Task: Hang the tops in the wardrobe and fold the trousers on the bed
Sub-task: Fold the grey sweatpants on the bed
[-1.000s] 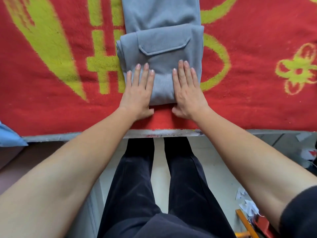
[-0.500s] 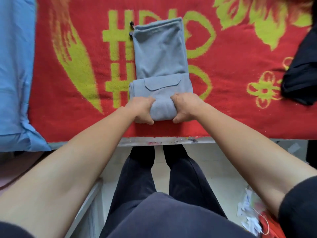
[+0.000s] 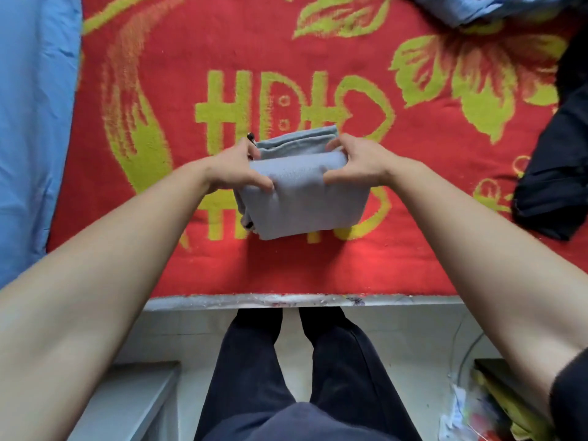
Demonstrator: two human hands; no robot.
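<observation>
The person stands at the edge of the bed (image 3: 305,301) and looks down at it. A red blanket (image 3: 318,265) with yellow flowers and shapes covers the bed.

The grey trousers (image 3: 305,205) are in the middle of the blanket, folded into a thick, short bundle. Both grips hold the bundle, one on each side. The left grip (image 3: 234,168) grasps the left side, with the thumb (image 3: 259,183) lying across the front and the fingers tucked behind the fold. The right grip (image 3: 361,163) grasps the right side the same way, with its thumb (image 3: 332,179) on the front. A further layer of the trousers peeks out behind the part being held. A small black cord end (image 3: 251,136) sticks out by the left grip. It is hard to tell if the bottom of the bundle touches the blanket or is lifted a little.

A blue sheet (image 3: 31,122) lies along the left side of the blanket. A black piece of clothing (image 3: 556,176) lies crumpled at the right edge, well apart from the trousers. Some blue cloth (image 3: 496,7) is bunched up at the top right corner.

Below the bed edge, the person's legs (image 3: 254,361) in dark trousers stand on a pale floor (image 3: 397,338). A grey box (image 3: 136,396) sits at the lower left. A blurry heap of bits (image 3: 483,412) lies at the lower right.
</observation>
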